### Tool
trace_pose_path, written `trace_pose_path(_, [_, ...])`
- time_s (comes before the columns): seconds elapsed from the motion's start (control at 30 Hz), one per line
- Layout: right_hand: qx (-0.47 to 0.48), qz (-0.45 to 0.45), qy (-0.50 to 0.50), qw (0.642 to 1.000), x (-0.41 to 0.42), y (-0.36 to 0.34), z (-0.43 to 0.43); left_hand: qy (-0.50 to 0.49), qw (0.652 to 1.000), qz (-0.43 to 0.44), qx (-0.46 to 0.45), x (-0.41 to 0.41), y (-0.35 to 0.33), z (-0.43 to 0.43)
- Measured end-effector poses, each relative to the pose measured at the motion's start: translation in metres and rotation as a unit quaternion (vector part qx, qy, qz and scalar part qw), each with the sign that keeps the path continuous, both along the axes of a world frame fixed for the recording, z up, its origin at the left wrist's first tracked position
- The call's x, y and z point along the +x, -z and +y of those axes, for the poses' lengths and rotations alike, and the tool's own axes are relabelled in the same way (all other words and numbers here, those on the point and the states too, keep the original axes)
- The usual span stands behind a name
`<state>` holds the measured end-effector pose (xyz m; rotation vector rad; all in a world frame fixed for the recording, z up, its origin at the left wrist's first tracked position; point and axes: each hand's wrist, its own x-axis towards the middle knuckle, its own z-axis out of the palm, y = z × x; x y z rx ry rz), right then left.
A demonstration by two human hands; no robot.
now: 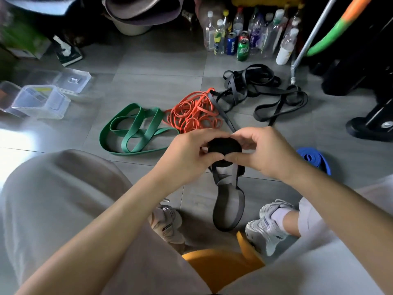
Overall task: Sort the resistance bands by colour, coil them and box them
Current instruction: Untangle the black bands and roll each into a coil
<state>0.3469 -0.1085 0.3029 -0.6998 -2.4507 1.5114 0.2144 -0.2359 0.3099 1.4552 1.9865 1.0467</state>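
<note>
Head view. Orange stool (221, 267) between the knees, nearest. Above it, left hand (182, 158) and right hand (265, 154) both pinch a half-wound black coil (224, 147), its loose tail (228, 205) hanging below. Green band (136, 128), orange bands (193, 113) and black pile (259, 88) lie loose beyond. Blue coil (314, 159) at right, clear boxes (42, 101) far left. Risk: if either pinch eases, the coil likely springs open. The crossed tail may wind in crooked.

Bottles (238, 23) and cans (242, 50) stand clustered on grey floor tiles (159, 67).
</note>
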Motion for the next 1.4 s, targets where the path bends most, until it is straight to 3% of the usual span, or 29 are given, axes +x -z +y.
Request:
trace_pose_path(0.1, [-0.039,0.022,0.005,0.999,-0.004,-0.005,0.004,-0.041,0.994,-0.089,0.046,-0.006,0.002,0.001])
trace_pose_path(0.27, [-0.085,0.019,0.009,0.996,-0.010,0.003,0.009,-0.071,0.979,-0.156,0.108,-0.018,0.010,0.004])
trace_pose_path(0.4, [-0.065,0.051,0.039,0.996,-0.009,0.008,0.009,-0.081,0.963,-0.222,0.133,-0.022,0.016,0.006])
trace_pose_path(0.63, [-0.122,0.090,0.037,0.988,-0.008,0.019,0.007,-0.110,0.903,-0.409,0.077,-0.015,0.024,0.009])
trace_pose_path(0.7, [-0.114,0.077,0.039,0.990,-0.007,0.023,0.009,-0.098,0.920,-0.374,0.067,-0.015,0.025,0.009])
trace_pose_path(0.73, [-0.100,0.064,0.038,0.992,-0.006,0.026,0.010,-0.080,0.950,-0.294,0.065,-0.016,0.026,0.009])
trace_pose_path(0.8, [-0.068,0.035,0.036,0.996,-0.006,0.029,0.012,-0.018,0.998,-0.040,0.047,-0.022,0.030,0.008])
trace_pose_path(0.87, [-0.014,0.004,0.036,0.999,-0.007,0.032,0.012,0.046,0.982,0.180,0.044,-0.025,0.034,0.007])
trace_pose_path(0.9, [0.012,-0.008,0.034,0.999,-0.007,0.032,0.011,0.069,0.972,0.220,0.046,-0.024,0.035,0.006])
trace_pose_path(1.07, [0.039,0.000,0.035,0.999,-0.008,0.025,0.005,0.068,0.983,0.160,0.065,-0.027,0.030,0.003])
trace_pose_path(1.2, [-0.053,0.067,0.045,0.995,-0.008,0.020,0.009,-0.004,0.995,-0.013,0.100,-0.026,0.022,0.004])
trace_pose_path(1.4, [-0.170,0.122,0.052,0.976,-0.011,0.023,0.006,-0.064,0.979,-0.119,0.151,-0.030,0.022,0.004])
